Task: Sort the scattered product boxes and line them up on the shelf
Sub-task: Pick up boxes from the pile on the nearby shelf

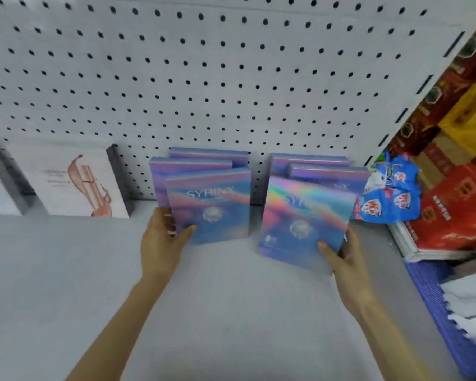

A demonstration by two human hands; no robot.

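- While each hand has hold of one holographic box at the front of its own row, toppling looks like the main hazard: the boxes stand on edge, overlapped, and none is squared up.
- Risk, left: the left front box (209, 207) overlaps the left rear boxes (188, 167) just behind the grip. A skewed push back could tip them against the pegboard (204, 78), or outboard toward the white carton (66, 180).
- Risk, right: the right front box (305, 221) sits tilted and is held only at its lower right corner. With a glossy face, it may pivot or slip from the pinch.
- The right rear boxes (327, 171) stand close behind that grip, and the blue snack packets (390, 199) lie just outboard of it. A sideways nudge could snag the packets.
- Grip, left hand (162, 237): thumb lies across the lower left of the box face and fingers curl round its left edge. This is a half-closed pinch. The box base appears to rest on the shelf (66, 270).
- Grip, right hand (344, 257): thumb presses on the face and fingers wrap behind the right edge, pinching the box. Cannot tell whether its base touches the shelf.
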